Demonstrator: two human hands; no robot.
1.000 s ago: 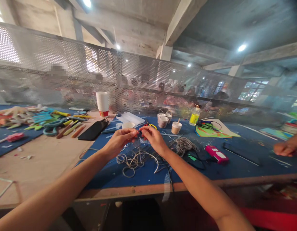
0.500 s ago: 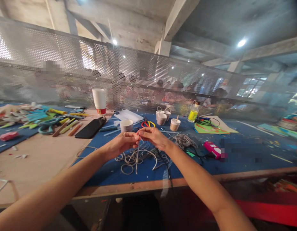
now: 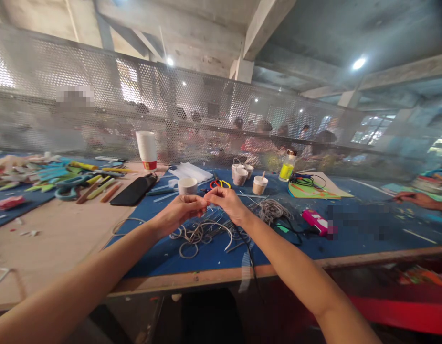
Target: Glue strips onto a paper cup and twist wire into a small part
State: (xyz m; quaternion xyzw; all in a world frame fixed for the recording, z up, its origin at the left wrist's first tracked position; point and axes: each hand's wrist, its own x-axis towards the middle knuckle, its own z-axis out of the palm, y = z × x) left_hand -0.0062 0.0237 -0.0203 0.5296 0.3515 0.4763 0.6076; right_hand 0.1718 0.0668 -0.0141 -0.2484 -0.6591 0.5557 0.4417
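Note:
My left hand (image 3: 185, 210) and my right hand (image 3: 226, 203) meet over the blue mat, fingertips pinched close together. Whatever lies between the fingers is too small to make out. Below them is a tangle of grey cord (image 3: 192, 236) with thin wires. A paper cup (image 3: 187, 185) stands just behind my left hand, and red-and-yellow-handled scissors (image 3: 221, 183) lie behind my right hand. To the right of my right hand is a coil of grey cord (image 3: 274, 210).
A black phone (image 3: 133, 191), tools and gloves lie at the left. Small cups (image 3: 239, 176), a yellow-labelled bottle (image 3: 287, 166) and a pink device (image 3: 316, 222) stand or lie rightward. Another person's hand (image 3: 414, 199) reaches in at the far right. A perforated screen (image 3: 206, 105) rises behind.
The thin strand that hung below my fingers no longer shows. Both hands stay nearly in place. The other person's hand has come into view at the right.

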